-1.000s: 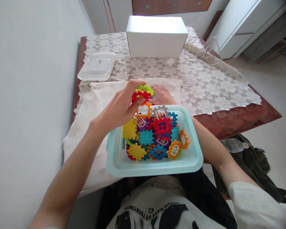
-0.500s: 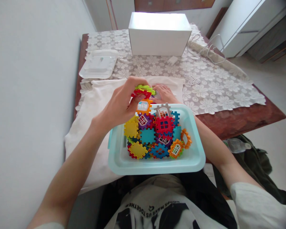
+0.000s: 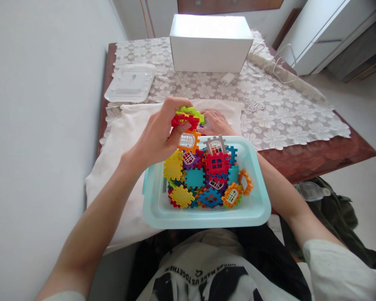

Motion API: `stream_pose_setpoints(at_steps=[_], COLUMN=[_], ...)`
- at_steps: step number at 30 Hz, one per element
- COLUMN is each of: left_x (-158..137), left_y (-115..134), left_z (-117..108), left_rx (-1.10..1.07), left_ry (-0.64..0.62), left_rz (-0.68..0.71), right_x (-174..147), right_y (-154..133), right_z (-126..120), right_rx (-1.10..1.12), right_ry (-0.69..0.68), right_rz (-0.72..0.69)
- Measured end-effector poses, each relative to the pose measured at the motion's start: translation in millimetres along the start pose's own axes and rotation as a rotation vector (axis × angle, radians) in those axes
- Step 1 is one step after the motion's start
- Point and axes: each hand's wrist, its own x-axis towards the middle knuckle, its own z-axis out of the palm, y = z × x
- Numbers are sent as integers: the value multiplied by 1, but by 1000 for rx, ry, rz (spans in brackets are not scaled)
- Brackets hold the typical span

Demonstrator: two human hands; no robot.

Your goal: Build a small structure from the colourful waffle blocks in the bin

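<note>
My left hand [image 3: 164, 133] is closed on toothed plastic building tiles, a red tile [image 3: 185, 122] with a lime-green tile [image 3: 192, 112] behind it, above the far left rim of a pale turquoise tray [image 3: 203, 220]. Just under its thumb is an orange window tile [image 3: 188, 141]; whether it joins the red one I cannot tell. Beyond the tray, my right hand [image 3: 218, 122] curls its thumb and fingers around a greyish tile [image 3: 207, 124], mostly hidden. Inside the tray lie several mixed tiles, among them a yellow tile [image 3: 181, 196], a turquoise tile [image 3: 194, 178] and a red window tile [image 3: 217, 163].
A white cloth [image 3: 122, 167] lies under the tray, over a lace tablecloth [image 3: 269, 121]. A white box [image 3: 210, 54] stands at the back, with a white plastic lid [image 3: 131, 83] to its left. Small white lattice pieces [image 3: 253, 104] and a white adapter [image 3: 227, 79] lie at right.
My left hand has risen slightly and moved a little left with the red and green tiles, and the green one has tilted. My right hand has stayed nearly still.
</note>
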Motion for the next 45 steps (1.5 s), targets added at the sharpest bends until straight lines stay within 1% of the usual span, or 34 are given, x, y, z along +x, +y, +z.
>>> stream_pose_setpoints(at_steps=[5,9,11,15,21,28,33,36,38,41,42,43,45], left_x=[-1,2,3,2,-3,-5,-6,-4,-2,1,2,3,2], left_y=[-1,1,3,2,-6,-10,-9,-8,-10,-19,-23,-28,-41], left_z=[0,0,0,0,1,1,1,2,5,9,10,10,11], left_rx=[16,6,0,-12,-77,-58,-110,-124,-189,-442,-545,-645,-817], left_ry=[9,2,-10,-52,-51,-14,-36,-16,24,110,147,185,278], left_rz=[-18,46,56,1,-62,-76,-82,-97,-91,-101,-146,-225,-449], right_x=[1,0,0,0,0,0,1,1,0,-1,-1,-1,0], right_y=[0,-1,0,3,4,5,2,2,1,-4,-6,-9,-14], right_z=[1,0,0,1,4,4,1,1,2,0,-2,-4,-9], right_rx=[-8,-4,2,15,-7,14,39,72,80,101,118,137,166], right_ry=[2,1,-4,-15,17,19,22,20,32,77,98,119,150], right_rz=[11,11,12,-1,-4,-23,-5,-8,9,21,16,8,-3])
